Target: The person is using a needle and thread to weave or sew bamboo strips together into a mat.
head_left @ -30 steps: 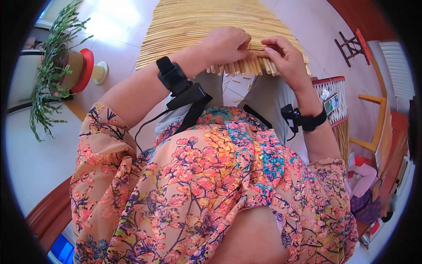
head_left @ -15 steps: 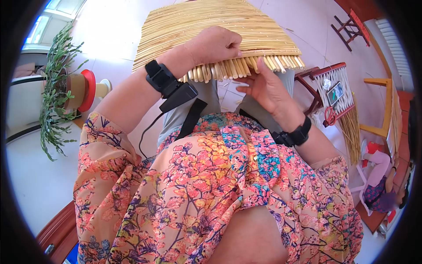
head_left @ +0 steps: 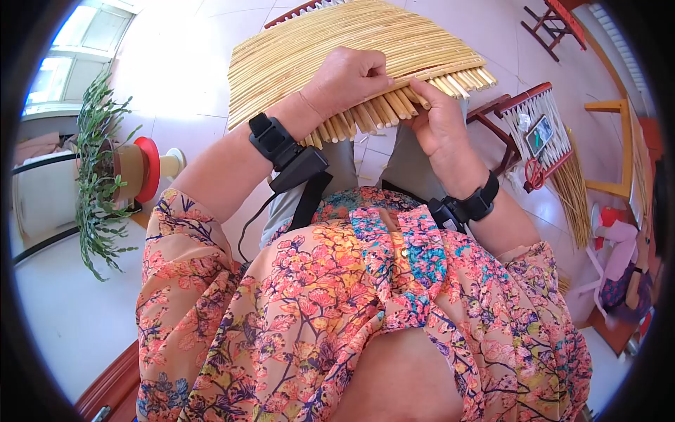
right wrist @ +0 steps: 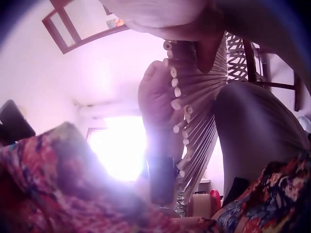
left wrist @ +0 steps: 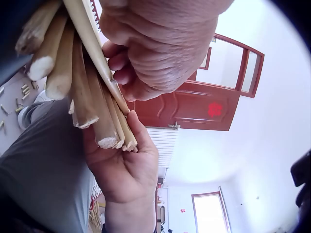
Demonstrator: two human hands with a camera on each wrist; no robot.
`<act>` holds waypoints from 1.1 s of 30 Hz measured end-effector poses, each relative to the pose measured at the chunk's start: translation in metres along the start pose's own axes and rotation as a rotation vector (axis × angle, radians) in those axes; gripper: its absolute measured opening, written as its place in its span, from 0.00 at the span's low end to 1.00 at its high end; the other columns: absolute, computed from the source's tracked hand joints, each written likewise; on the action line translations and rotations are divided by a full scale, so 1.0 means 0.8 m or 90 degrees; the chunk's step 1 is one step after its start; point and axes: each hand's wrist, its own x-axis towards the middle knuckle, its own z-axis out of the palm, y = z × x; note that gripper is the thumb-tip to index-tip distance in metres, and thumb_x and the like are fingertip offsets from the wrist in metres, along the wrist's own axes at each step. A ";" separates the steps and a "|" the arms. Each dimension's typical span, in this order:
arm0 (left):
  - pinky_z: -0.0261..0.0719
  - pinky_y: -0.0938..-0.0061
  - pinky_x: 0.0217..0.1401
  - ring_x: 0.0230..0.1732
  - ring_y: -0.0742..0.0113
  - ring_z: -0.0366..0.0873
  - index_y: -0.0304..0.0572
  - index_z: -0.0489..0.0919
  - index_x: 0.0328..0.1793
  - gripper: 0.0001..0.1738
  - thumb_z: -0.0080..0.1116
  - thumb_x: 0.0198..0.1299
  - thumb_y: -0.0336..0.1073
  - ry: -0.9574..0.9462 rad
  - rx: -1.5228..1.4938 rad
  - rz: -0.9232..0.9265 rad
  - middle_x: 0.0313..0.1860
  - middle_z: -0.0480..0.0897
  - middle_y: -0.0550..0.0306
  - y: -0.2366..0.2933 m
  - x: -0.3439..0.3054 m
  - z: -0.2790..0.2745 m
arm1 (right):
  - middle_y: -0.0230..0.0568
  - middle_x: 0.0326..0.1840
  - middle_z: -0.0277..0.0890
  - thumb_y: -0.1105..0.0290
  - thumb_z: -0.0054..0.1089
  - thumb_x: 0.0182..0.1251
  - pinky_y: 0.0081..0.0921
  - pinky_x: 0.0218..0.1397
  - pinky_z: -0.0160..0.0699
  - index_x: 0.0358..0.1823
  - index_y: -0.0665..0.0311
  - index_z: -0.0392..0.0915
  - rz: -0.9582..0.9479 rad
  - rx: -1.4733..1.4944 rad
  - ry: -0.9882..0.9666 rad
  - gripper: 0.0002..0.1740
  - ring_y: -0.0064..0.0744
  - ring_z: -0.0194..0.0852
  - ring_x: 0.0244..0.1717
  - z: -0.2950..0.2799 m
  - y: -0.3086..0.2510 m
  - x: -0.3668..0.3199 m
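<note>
A mat of pale stalks (head_left: 337,42) lies over the person's knees, its cut stalk ends (left wrist: 58,80) towards the body. The left hand (head_left: 344,81) bends over the mat near this edge; in the left wrist view its curled fingers (left wrist: 121,68) are against a long edge stalk. Beside it the right hand (head_left: 439,123) grips the edge, thumb on top and fingers beneath. From below, the right wrist view shows the row of stalk ends (right wrist: 176,92) between the right hand (right wrist: 170,17) and left hand (right wrist: 158,94). Any thread in the fingers is too small to tell.
A small stool with a woven seat (head_left: 520,116) stands at the right, with a phone (head_left: 539,136) and red scissors (head_left: 534,174). Long loose stalks (head_left: 573,200) lie beside it. A potted plant (head_left: 98,176) is at the left; another person (head_left: 622,274) sits far right.
The right hand came down off the mat's top, stood spread below the edge, and now holds the edge between thumb and fingers. The left hand remains bent over the mat.
</note>
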 end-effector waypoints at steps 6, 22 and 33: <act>0.72 0.70 0.24 0.18 0.58 0.74 0.37 0.77 0.24 0.12 0.64 0.51 0.37 0.006 -0.041 -0.046 0.17 0.76 0.50 0.005 0.001 0.004 | 0.37 0.51 0.75 0.71 0.57 0.64 0.37 0.54 0.74 0.58 0.63 0.69 0.015 0.014 -0.010 0.20 0.31 0.74 0.52 -0.007 -0.001 0.001; 0.65 0.89 0.21 0.19 0.86 0.68 0.41 0.76 0.25 0.12 0.65 0.58 0.36 -0.039 -0.277 -0.248 0.18 0.75 0.68 0.005 -0.003 -0.005 | 0.38 0.52 0.75 0.70 0.56 0.66 0.36 0.53 0.76 0.58 0.64 0.69 0.046 0.001 -0.043 0.20 0.32 0.75 0.52 -0.010 -0.001 -0.002; 0.76 0.66 0.49 0.46 0.58 0.77 0.35 0.75 0.51 0.30 0.68 0.50 0.50 -0.022 0.095 -0.049 0.41 0.78 0.51 0.035 -0.074 -0.020 | 0.42 0.53 0.75 0.63 0.53 0.70 0.37 0.48 0.81 0.59 0.65 0.68 0.075 -0.003 -0.137 0.20 0.37 0.77 0.50 -0.019 0.005 -0.021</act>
